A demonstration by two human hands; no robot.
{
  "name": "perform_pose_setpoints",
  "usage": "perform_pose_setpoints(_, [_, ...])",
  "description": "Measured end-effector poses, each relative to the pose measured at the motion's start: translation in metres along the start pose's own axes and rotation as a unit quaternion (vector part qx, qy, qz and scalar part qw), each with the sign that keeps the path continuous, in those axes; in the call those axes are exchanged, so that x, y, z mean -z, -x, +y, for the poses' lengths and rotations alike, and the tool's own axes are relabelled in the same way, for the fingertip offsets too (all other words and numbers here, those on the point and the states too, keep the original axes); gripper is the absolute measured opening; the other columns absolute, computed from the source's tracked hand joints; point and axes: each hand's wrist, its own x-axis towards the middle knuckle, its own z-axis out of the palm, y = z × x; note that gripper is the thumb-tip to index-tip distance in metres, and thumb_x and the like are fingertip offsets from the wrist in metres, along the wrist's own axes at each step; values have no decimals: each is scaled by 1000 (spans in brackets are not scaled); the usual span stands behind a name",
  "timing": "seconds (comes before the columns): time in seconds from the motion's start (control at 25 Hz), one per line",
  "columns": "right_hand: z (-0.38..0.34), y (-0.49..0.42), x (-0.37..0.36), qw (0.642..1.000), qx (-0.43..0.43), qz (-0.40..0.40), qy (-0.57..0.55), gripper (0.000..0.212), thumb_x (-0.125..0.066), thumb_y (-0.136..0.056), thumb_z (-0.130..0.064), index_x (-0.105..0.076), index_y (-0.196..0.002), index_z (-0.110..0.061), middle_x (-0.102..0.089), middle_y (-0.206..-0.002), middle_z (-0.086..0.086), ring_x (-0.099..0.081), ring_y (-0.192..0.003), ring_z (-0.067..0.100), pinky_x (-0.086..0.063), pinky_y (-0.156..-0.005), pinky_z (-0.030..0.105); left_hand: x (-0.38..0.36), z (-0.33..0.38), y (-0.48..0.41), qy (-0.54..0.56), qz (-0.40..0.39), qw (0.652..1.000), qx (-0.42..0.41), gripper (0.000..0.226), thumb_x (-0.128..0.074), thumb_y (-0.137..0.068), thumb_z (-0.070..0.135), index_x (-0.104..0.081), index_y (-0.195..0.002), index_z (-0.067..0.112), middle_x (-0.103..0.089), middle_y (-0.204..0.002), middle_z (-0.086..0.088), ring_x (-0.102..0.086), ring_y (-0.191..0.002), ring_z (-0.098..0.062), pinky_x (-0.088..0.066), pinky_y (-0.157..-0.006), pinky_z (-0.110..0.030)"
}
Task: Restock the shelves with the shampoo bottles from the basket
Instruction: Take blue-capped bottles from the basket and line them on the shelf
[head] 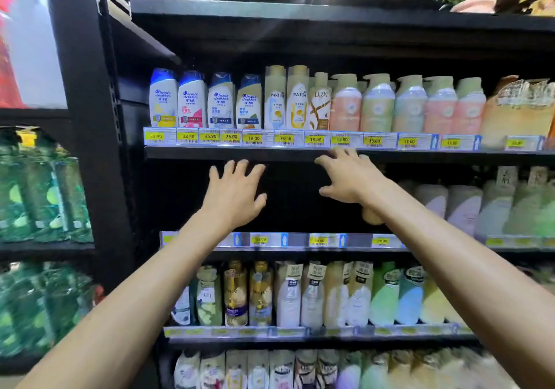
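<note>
Finding 1: both hands are raised at frame centre before the dark, unstocked bay [288, 199] of the 2nd shelf down. The left hand [232, 192] is spread, fingers straight, holding nothing. The right hand [353, 178] is likewise spread, fingertips close under the price strip [315, 140]; it grips nothing visible.

Finding 2: a pale bottle [371, 216] shows partly behind the right wrist, at the bay's right edge. Whether the hand touches it cannot be determined. The basket is out of view. Full rows of shampoo bottles [300, 100] stand above and below the bay.

Assessment: the step in hand appears to be seating stock in the bay. Recommended practice is to set the pale bottle upright, label forward, flush with the pastel bottles [462, 205] at centre right. Knuckles should stay clear of the price strip, and filling should proceed leftward across the gap.
</note>
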Motion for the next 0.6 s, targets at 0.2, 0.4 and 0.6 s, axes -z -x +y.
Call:
perform_pose_setpoints(0.2, [-5, 65, -54, 998, 37, -47, -17, 64, -63, -89, -35, -40, -147, -22, -35, -149, 13, -32, -138, 35, -34, -108, 50, -14, 30, 71, 12, -70, 997, 29, 58, -50, -96, 47, -39, -148, 23, -46, -146, -9, -41, -136, -33, -35, -108, -54])
perform_pose_setpoints(0.4, [-15, 124, -111, 990, 54, -124, -48, 64, -65, -88, -37, -41, -145, -20, -33, -150, 14, -31, -138, 35, -34, -109, 51, -39, 54, 139, 53, -122, 990, 39, 49, -50, -97, 44, -46, -139, 19, -53, -136, -10, -45, -129, -34, -38, -103, -50])
perform_pose_setpoints(0.6, [-29, 169, -164, 979, 55, -191, -51, 65, -66, -88, -41, -42, -144, -19, -38, -145, 16, -35, -135, 37, -37, -107, 51, -78, 68, 191, 61, -205, 976, 39, 49, -49, -98, 45, -45, -137, 17, -50, -138, -12, -46, -128, -35, -42, -101, -51])
